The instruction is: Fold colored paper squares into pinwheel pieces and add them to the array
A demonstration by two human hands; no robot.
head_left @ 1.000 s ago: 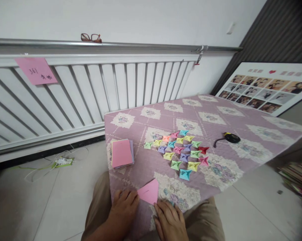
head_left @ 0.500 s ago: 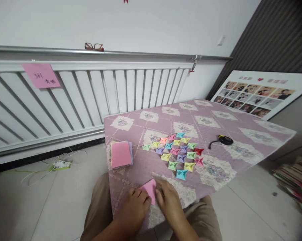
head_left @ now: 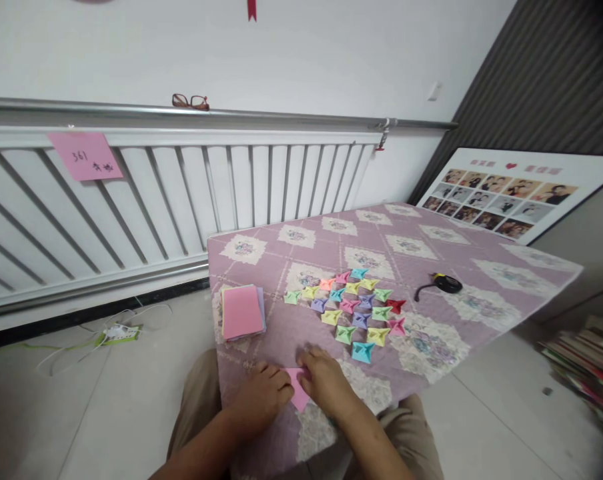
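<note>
A pink sheet of paper (head_left: 297,390) lies folded at the near edge of the table (head_left: 431,253), mostly covered by both hands. My left hand (head_left: 259,397) presses on its left side with curled fingers. My right hand (head_left: 326,383) lies over its right side, fingers bent down on the paper. Beyond the hands sit several small folded paper shapes (head_left: 354,307) in many colours, laid in rows. A stack of square coloured paper (head_left: 241,312), pink on top, rests to the left.
A black tape measure (head_left: 444,284) lies to the right on the purple patterned tablecloth. A white radiator (head_left: 181,193) with a pink note (head_left: 85,155) and glasses (head_left: 190,101) stands behind. A photo board (head_left: 506,193) leans at right; books (head_left: 586,363) and cables (head_left: 106,333) are on the floor.
Both hands have closed in over the pink paper. It showed as a large triangle a second ago and now only a small folded part shows between the hands.
</note>
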